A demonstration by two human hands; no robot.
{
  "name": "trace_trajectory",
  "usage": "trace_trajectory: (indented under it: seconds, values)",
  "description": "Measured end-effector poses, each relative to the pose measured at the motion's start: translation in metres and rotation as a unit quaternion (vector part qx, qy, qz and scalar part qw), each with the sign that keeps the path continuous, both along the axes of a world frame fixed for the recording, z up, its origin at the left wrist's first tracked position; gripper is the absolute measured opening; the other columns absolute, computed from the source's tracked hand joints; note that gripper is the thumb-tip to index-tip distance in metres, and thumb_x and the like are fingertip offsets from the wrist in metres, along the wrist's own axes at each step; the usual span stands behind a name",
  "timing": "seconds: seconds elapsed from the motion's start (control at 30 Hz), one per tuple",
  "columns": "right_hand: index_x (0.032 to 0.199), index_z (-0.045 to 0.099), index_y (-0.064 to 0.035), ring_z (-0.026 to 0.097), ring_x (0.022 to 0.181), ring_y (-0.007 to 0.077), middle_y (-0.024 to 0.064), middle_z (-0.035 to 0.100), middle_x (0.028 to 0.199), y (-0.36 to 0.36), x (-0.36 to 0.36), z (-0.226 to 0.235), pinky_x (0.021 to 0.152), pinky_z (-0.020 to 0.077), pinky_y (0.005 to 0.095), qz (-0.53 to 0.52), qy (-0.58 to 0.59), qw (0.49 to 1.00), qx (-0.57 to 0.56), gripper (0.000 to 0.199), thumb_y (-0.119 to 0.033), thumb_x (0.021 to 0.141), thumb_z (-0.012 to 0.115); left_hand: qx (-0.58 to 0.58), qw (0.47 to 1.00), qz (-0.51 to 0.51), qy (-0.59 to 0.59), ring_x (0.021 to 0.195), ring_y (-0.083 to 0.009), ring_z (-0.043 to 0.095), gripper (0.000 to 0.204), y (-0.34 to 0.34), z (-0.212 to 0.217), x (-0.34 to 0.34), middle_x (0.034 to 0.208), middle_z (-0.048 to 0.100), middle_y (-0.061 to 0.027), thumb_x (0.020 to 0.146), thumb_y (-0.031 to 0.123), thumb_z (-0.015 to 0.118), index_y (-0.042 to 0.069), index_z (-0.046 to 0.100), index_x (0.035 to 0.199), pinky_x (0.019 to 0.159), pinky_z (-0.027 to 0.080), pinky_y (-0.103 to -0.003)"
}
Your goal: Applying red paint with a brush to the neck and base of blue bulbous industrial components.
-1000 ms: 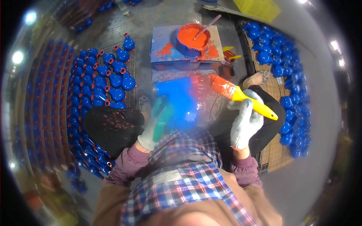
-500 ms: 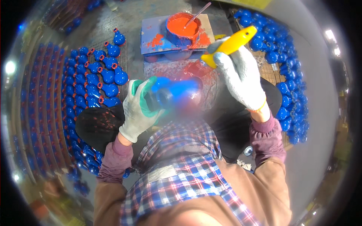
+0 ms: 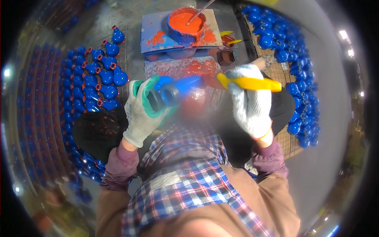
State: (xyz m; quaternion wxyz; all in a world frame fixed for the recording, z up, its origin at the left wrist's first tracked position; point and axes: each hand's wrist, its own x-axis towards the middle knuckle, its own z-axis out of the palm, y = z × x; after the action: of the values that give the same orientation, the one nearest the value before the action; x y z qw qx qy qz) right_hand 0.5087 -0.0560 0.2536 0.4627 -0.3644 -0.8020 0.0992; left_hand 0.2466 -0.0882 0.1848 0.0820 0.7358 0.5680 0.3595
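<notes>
In a green-and-white glove, my left hand [image 3: 138,108] is wrapped round a glossy blue hollow part [image 3: 187,85]. One open round end of it faces me; its far side is partly blurred. My right hand [image 3: 252,110], in a white knit glove, grips a paintbrush [image 3: 256,83] by its yellow handle. The red-coated bristles point left, close to the right end of the blue part; whether they touch it I cannot tell. Ahead stands a pot [image 3: 177,37] of orange-red paint with a thin stick in it, on a paint-stained board [image 3: 152,27].
Bulb-shaped blue parts [image 3: 109,93] with red rims lie in rows on a wire rack at left. Many more blue parts [image 3: 282,57] are heaped at right. A small dark container [image 3: 226,57] sits beside the board. Paint-smeared plastic sheeting [image 3: 158,68] lies before it.
My right hand has come down and turned, so the brush handle points right instead of up and right. The blue part has turned slightly in my left hand.
</notes>
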Motion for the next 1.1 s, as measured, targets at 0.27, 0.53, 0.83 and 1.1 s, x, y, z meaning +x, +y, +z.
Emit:
trace_trajectory:
  seconds: [0.27,0.53,0.83,1.1]
  values:
    - [0.104,0.066,-0.0041,0.065,0.082,0.0335,0.0131,0.067,0.088,-0.034,-0.022,-0.049,0.069,0.0528,0.0380,-0.129,0.026,0.990,0.050,0.028,0.000,0.077,0.073,-0.154,0.940,0.056,-0.300,0.093,-0.0142,0.057,0.049,-0.008,-0.037,0.032,0.108,0.058,-0.0077,0.081,0.023,0.082,0.001,0.056,0.116,0.081,0.050,-0.031]
    - [0.098,0.065,-0.0079,0.061,0.068,0.0302,0.0105,0.060,0.079,-0.031,-0.024,-0.054,0.059,0.0484,0.0371,-0.084,-0.012,0.996,0.015,0.027,-0.005,0.072,0.073,-0.271,0.903,-0.034,-0.332,0.098,-0.0151,0.061,0.041,-0.020,-0.039,0.040,0.117,0.061,-0.0073,0.095,0.021,0.066,-0.002,0.052,0.126,0.084,0.052,-0.031]
    - [0.108,0.066,-0.0102,0.064,0.074,0.0282,0.0093,0.064,0.088,-0.012,-0.004,-0.051,0.062,0.0506,0.0358,0.005,-0.098,0.994,0.050,0.035,-0.006,0.074,0.069,-0.458,0.420,0.069,-0.780,0.073,-0.0236,0.071,0.057,-0.004,-0.003,0.066,0.114,0.067,-0.0114,0.095,0.057,0.049,0.015,0.050,0.135,0.041,0.052,-0.029]
    - [0.108,0.067,-0.0131,0.065,0.081,0.0286,0.0098,0.066,0.093,-0.006,0.011,-0.023,0.068,0.0519,0.0357,0.078,-0.144,0.981,0.104,0.032,-0.009,0.076,0.068,-0.476,0.304,-0.039,-0.824,0.057,-0.0344,0.065,0.078,-0.010,-0.030,0.055,0.110,0.066,-0.0223,0.089,0.072,0.044,0.010,0.049,0.135,0.035,0.049,-0.031]
